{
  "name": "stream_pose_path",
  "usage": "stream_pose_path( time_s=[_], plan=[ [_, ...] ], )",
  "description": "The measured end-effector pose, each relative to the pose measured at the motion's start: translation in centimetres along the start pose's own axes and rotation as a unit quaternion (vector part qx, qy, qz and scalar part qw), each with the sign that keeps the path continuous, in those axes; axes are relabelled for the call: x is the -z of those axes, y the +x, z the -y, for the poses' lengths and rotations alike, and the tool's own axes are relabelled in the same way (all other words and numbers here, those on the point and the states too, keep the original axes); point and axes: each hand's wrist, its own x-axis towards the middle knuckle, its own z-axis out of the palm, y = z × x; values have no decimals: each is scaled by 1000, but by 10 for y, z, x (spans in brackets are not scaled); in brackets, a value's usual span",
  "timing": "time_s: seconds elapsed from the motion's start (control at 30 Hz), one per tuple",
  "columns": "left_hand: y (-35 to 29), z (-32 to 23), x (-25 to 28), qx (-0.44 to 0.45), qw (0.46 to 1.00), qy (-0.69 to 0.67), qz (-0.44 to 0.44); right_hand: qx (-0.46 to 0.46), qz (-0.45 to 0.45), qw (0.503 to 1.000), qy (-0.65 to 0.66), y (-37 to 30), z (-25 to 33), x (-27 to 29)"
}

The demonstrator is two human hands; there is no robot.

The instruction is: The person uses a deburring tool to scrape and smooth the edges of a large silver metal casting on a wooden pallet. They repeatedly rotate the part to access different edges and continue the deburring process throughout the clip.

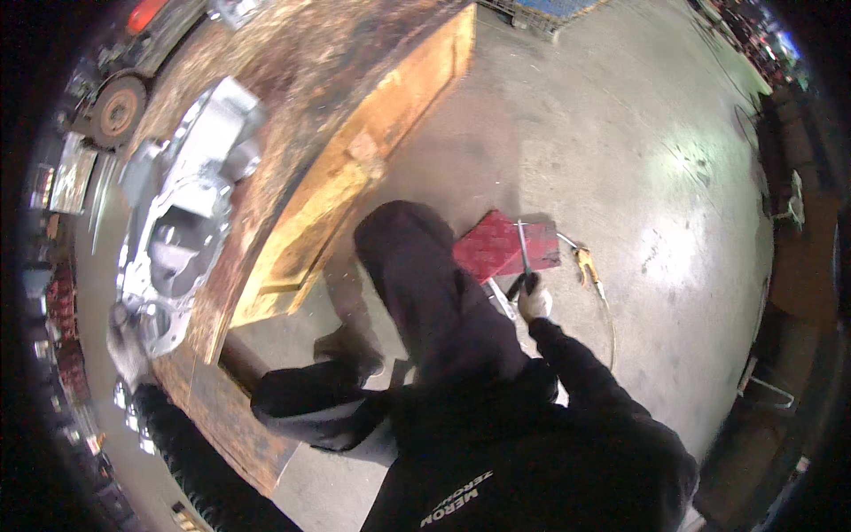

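A large silvery metal casting point(215, 133) with deep hollows and a ringed opening lies on the wooden bench point(292, 80) at my left. My left hand point(130, 348), in a pale glove with dark fingers, closes on the casting's near end; its fingertips are blurred. Out to the right and low over the floor, my right hand point(534, 301), gloved in white, grips a long, narrow grey tool point(523, 244) by its dark handle. Beneath that tool lie red flat pieces point(492, 244), like a pad or folded cloth.
A yellow-handled air gun point(585, 264) with a pale hose lies on the floor beside the red pieces. My bent knee point(408, 239) is near the bench's yellow wooden side point(363, 151). A wheel point(118, 111) stands beyond the bench, and dark furniture lines the right edge.
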Motion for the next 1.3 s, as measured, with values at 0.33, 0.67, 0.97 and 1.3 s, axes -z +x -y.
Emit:
stream_pose_path(
  time_s=[0.33, 0.67, 0.97, 1.3],
  plan=[
    [7, 30, 71, 22, 982, 175, 73, -68, 88, 989, -100, -31, -27, -28],
    [-2, 3, 25, 42, 986, 154, -58, 73, 281, 939, -185, 7, -7, -64],
    [1, 36, 69, -3, 970, 238, -52, -63, 228, 886, -399, 5, 0, -164],
    [3, 123, 64, 13, 990, 35, -136, -71, 329, 918, -212, 18, 42, -98]
  ],
)
